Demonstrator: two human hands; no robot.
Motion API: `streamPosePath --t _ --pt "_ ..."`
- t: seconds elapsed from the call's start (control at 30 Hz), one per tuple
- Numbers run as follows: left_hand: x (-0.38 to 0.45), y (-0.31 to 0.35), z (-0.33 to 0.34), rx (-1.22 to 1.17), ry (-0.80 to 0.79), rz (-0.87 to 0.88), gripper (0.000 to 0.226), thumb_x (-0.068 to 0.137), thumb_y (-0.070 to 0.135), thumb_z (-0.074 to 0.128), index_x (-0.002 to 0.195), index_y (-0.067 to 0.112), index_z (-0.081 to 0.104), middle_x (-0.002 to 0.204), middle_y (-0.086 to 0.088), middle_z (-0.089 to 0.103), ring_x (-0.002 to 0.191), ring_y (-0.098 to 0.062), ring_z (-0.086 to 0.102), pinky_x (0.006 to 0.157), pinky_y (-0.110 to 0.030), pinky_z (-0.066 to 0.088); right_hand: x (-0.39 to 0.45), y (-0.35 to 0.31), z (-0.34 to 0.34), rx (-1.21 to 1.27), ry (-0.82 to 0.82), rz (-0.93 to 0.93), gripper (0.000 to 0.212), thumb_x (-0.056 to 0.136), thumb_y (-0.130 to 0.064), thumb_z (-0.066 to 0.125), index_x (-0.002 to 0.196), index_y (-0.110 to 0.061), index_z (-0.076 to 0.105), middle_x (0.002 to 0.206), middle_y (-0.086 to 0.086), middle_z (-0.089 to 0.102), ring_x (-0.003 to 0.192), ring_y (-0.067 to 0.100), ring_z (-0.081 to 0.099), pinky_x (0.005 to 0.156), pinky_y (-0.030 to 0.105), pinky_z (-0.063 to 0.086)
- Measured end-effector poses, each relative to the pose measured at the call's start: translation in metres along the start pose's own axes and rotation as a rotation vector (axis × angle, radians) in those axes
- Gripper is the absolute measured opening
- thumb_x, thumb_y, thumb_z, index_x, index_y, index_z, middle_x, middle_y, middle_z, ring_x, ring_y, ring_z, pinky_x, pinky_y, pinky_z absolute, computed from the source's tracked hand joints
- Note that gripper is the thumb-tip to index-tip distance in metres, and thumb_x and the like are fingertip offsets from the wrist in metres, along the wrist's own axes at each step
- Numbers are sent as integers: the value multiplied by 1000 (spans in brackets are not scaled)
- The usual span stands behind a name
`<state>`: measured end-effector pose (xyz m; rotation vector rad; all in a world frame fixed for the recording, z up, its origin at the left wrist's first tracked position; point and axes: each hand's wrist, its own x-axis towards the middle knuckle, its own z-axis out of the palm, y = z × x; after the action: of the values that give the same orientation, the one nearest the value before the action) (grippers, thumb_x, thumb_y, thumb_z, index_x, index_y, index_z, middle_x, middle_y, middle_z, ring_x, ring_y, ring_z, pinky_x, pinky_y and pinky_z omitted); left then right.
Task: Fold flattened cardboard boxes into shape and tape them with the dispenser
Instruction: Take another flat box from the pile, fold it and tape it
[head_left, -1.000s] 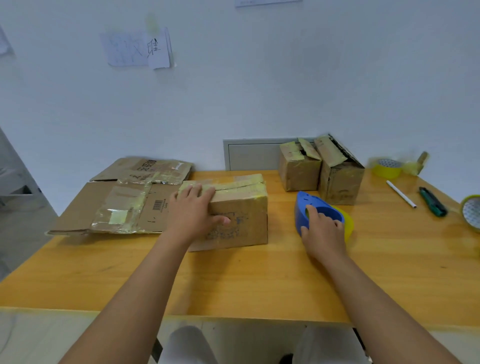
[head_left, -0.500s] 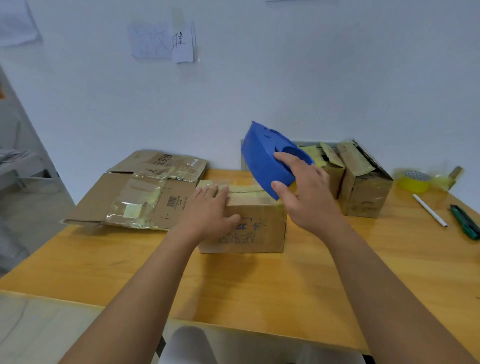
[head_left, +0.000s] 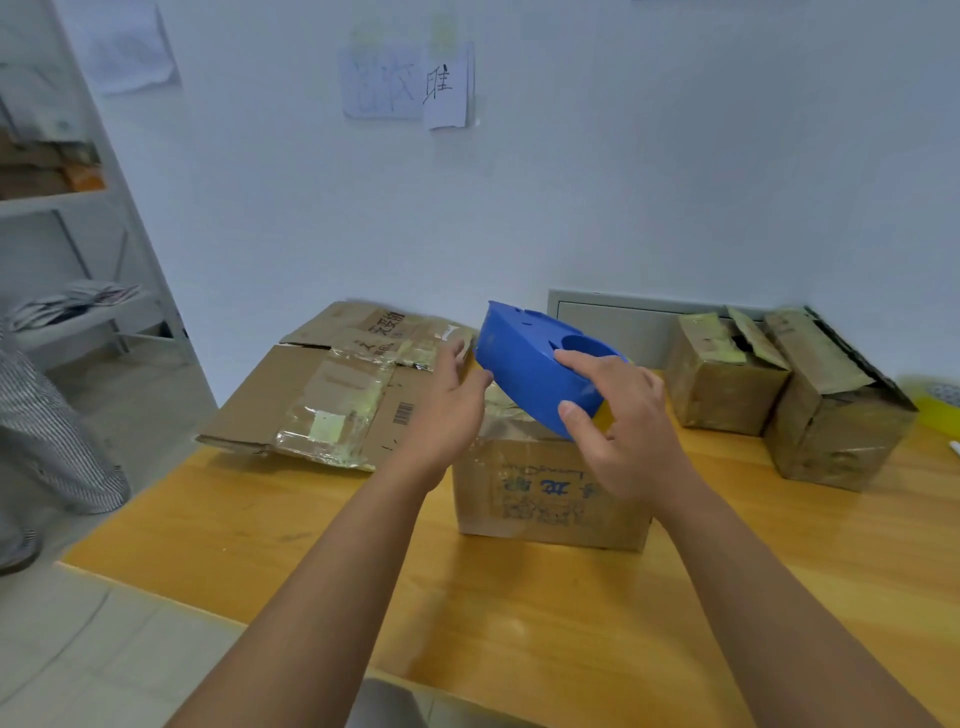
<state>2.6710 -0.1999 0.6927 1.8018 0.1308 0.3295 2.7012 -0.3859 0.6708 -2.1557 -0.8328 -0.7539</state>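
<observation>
While only the head view is available, it shows both hands raised over a folded brown cardboard box with blue printed characters (head_left: 545, 488), which stands on the yellow wooden table (head_left: 519, 623) near its middle. The right hand (head_left: 623, 426) grasps a blue plastic tape dispenser (head_left: 530, 369), thumb under its lower edge and fingers curled over its top; the dispenser is tilted, nose pointing up and left, held above the box's top left portion. A sliver of yellow tape shows at its lower right edge. The left hand (head_left: 452, 410) is at the box's top left corner, fingers extended and relaxed, grasping nothing; its fingertips lie just beside the dispenser's nose, and contact cannot be confirmed. Flattened brown cardboard sheets patched with shiny clear tape (head_left: 332, 395) lie at the table's far left. Two smaller taped brown cardboard boxes (head_left: 789, 400) stand side by side at the far right, against the white wall (head_left: 623, 182). A yellow tape roll (head_left: 935, 405) shows partly at the right edge. Paper notes (head_left: 410, 83) hang on the wall. A white metal shelving unit (head_left: 78, 208) stands at left.
</observation>
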Motion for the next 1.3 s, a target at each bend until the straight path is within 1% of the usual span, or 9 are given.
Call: streamPosePath --t 0.1,0.17,0.27,0.43,0.53,0.67,0.87,1.03,1.3 --pt "-3 -3 0 49 -3 43 63 103 23 41 158 36 12 162 8 23 143 -15 35 112 -41 35 7 -5 -11 170 72 51 42 89 -32 53 131 -30 56 117 -8 61 100 14 56 95 36 42" --pt "-3 -9 0 67 -24 49 63 103 22 38 157 40 11 161 7 26 140 -15 38 102 -35 38 16 -9 -21 300 104 118 39 89 -30 52 127 -38 54 114 -7 61 90 14 58 80 33 49" --pt "0 -11 0 37 -22 0 59 103 20 39 155 37 20 151 5 39 128 -15 48 89 -31 38 27 -12 -34 435 104 185 39 94 -26 50 123 -52 49 114 -32 53 90 -1 57 73 16 47" --pt "0 1 4 -74 32 -62 42 105 27 32 146 31 42 128 5 56 114 -10 57 89 -33 40 35 -10 -41 575 136 319 29 107 -17 42 113 -36 63 104 -26 60 87 -5 59 77 18 48" --pt "-2 5 6 -115 30 -91 45 106 43 25 139 28 52 130 3 59 115 -11 58 91 -35 40 35 -8 -42 574 110 356 15 101 -38 53 111 -36 64 104 -22 62 88 -1 60 78 22 49" --pt "-5 6 9 -59 4 -66 66 100 66 15 136 29 56 127 2 62 120 -14 55 92 -33 34 31 -10 -49 599 85 364 39 85 -35 76 119 -34 58 115 -8 57 88 6 62 70 17 51" --pt "-2 4 10 -71 -9 -74 81 94 73 8 135 25 58 130 -2 62 125 -17 54 97 -34 33 24 -8 -53 625 14 360 43 85 -27 77 121 -39 57 119 -13 56 93 1 63 77 21 54" --pt "2 12 7 -134 -3 -129 78 94 75 12 121 26 67 123 0 67 118 -21 58 113 -51 34 26 -5 -54 563 -28 374 38 91 -38 68 128 -39 59 118 -26 55 102 -9 57 85 13 46" --pt "17 35 -9 -263 -5 -207 55 99 63 36 111 21 69 103 3 74 103 -15 65 95 -43 41 26 -8 -46 606 -39 380 38 97 -39 59 136 -35 58 121 -26 59 110 -8 57 91 12 45"
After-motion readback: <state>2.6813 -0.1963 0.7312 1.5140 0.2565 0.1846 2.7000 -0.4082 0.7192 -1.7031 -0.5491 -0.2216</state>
